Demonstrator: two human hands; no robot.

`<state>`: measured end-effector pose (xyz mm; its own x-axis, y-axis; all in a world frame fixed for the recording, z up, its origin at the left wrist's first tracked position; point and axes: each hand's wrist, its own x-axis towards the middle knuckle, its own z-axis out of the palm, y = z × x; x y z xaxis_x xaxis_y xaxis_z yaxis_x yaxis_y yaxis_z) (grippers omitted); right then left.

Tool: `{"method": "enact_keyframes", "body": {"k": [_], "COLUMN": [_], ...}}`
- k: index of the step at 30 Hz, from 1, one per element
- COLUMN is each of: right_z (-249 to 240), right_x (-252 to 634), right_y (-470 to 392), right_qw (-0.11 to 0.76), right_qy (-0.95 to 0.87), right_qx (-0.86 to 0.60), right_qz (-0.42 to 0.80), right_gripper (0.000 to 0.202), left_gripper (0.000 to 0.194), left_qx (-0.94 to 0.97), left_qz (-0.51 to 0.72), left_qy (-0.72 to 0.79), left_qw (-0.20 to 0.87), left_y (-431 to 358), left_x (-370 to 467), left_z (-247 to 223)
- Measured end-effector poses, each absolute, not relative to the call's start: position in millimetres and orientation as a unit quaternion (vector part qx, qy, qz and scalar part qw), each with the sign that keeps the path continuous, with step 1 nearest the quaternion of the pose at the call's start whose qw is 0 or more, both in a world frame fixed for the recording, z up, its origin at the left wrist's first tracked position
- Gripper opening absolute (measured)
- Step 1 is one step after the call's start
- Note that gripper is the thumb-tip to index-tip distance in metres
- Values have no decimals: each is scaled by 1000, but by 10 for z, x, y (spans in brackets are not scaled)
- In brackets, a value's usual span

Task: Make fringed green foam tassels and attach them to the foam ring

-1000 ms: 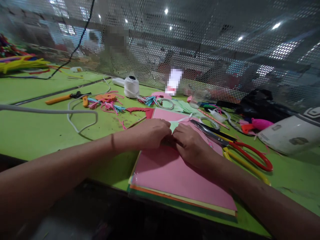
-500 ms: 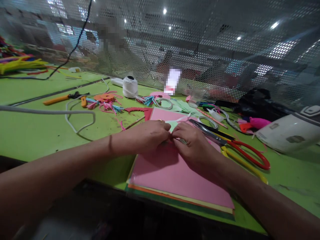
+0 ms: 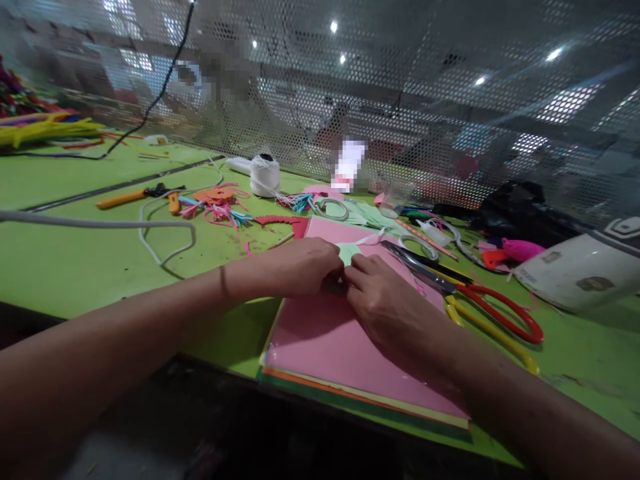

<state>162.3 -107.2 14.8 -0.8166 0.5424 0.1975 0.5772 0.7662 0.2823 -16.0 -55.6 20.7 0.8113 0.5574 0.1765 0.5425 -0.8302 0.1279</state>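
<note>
My left hand and my right hand meet over a stack of coloured sheets, pink on top. Both are closed, fingertips pinched together. Between them a pale green paper piece shows just beyond the fingers; its lower part is hidden by my hands. A white strip lies behind it on the pink sheet. To the right of my right hand rest large scissors with one red and one yellow handle, blades partly over the stack.
A white thread spool, pliers with orange handles and tasselled paper pieces lie to the left. Behind the stack are green paper cut-outs, a tape roll and a clear cup. A white appliance stands right. Perforated mesh borders the back.
My fingers have drawn closer together, with the right-hand fingers curling in more over the green paper. The whole view has shifted slightly; the things on the table stay in place.
</note>
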Motion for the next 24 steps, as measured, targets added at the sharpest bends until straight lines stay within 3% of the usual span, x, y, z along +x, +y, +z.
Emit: {"method": "enact_keyframes", "body": {"k": [5, 12, 24], "right_z": [159, 125, 216], "right_x": [1635, 1683, 1705], "right_y": [-1073, -898, -853], "right_qw": [76, 201, 189], "right_qy": [-937, -896, -870], "right_qx": [-324, -391, -429], "right_qz": [-108, 58, 150], "right_gripper": [15, 21, 26], "left_gripper": [16, 16, 19], "left_qx": [944, 948, 933], "left_qz": [96, 82, 170], "left_qy": [312, 309, 316], "left_qw": [43, -3, 36], "left_y": [-527, -546, -575], "left_x": [-148, -138, -92], "left_z": [193, 154, 101]}}
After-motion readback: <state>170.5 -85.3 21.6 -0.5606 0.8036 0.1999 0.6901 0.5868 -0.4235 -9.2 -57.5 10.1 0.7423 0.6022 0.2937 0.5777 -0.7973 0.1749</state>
